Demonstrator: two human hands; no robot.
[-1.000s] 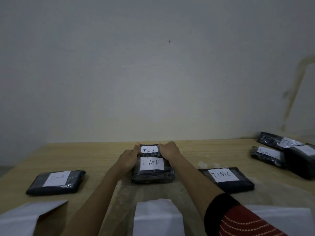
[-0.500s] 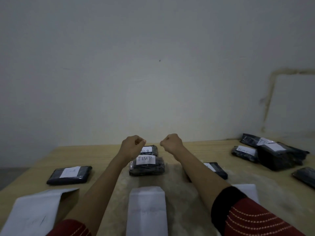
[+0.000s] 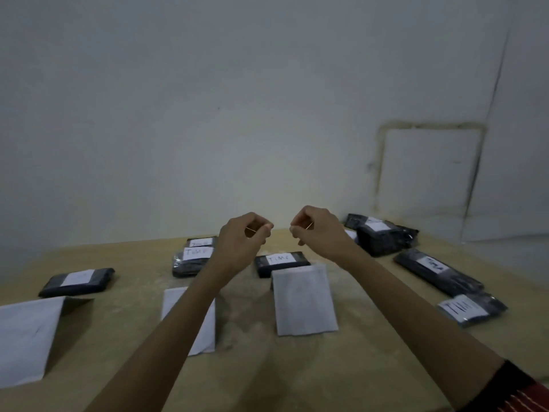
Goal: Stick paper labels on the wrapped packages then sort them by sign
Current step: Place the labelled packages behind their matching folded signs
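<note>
- Package [image 3: 472, 309] nearest, labelled, at right desk [image 3: 297, 376] edge, probably awaiting sorting.
- Folded paper signs [image 3: 303, 301] upright in a row, marking groups.
- Sorted packages [image 3: 190, 264] behind them, two stacked at the middle sign.
- Left grip [image 3: 246, 236] and right grip [image 3: 318, 230] raised above, fingers curled closed, nothing plainly held.
- Far pile [image 3: 383, 236] at right, likely unsorted.

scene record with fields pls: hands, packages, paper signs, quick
left hand: raised over the table, fingers curled, nothing clearly held
right hand: raised, fingers curled
stack of two packages: labelled, centre left
lone package: far left, labelled
middle package: behind the right paper sign
right side pile: several packages, some labels showing
</note>
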